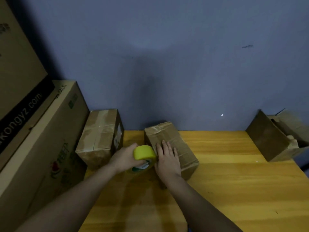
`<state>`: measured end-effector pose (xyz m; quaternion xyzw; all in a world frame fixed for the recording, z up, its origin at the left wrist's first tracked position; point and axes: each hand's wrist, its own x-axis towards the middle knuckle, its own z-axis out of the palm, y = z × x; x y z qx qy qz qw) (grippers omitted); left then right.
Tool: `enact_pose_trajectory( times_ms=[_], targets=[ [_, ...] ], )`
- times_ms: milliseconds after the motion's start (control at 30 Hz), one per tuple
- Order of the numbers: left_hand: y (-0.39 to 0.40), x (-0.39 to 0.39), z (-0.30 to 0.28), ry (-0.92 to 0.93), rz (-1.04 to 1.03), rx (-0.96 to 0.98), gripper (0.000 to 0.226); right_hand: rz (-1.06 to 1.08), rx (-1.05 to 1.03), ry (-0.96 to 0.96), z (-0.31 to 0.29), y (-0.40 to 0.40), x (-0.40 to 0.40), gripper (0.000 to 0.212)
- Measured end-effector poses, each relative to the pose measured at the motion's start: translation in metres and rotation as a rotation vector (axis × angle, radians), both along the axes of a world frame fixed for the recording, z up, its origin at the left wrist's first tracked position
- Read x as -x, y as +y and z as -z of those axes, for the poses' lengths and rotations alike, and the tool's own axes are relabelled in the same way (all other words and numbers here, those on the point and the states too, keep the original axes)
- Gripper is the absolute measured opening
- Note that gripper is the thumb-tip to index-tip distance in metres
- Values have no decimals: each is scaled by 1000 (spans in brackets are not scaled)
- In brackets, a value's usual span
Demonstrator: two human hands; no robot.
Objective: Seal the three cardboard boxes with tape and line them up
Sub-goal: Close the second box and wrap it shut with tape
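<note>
A small cardboard box (177,139) with tape across its top lies in the middle of the yellow wooden table (234,181). My right hand (167,160) rests flat on its near end, fingers straight. My left hand (124,159) grips a yellow tape dispenser (144,152) pressed against the box's left near corner. A second taped box (98,136) stands to the left by the wall. A third box (274,139) sits at the far right with its flaps open.
Two large printed cartons (41,139) are stacked along the left side. A blue-grey wall (167,64) runs right behind the table. Bare tabletop stretches between the middle box and the open box.
</note>
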<state>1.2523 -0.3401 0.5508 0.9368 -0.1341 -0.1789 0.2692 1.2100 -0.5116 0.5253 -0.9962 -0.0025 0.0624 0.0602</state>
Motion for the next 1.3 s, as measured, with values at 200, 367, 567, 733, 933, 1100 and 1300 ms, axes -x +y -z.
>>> enact_pose_trajectory(
  times_ms=[200,367,567,733,933,1100,1300],
  targets=[
    [13,22,38,108,-251,264,72,12,56,-49,5,3,3,67],
    [9,28,30,-60,-337,315,56,53,14,-44,10,-3,-3,72],
    [-16,3,-42,-309,-197,262,53,70,-377,-28,-10,-32,-26,69],
    [-57,-31,-79,-352,44,75,58,122,-1049,33,-17,-53,-26,53],
    [-110,-45,-68,-309,190,98,71,306,-1095,104,0,-90,-26,41],
    [-140,-49,-53,-299,292,71,65,400,-1082,58,17,-108,-19,35],
    [-155,-50,-43,-265,377,-34,74,458,-1111,43,35,-120,-17,36]
  ],
)
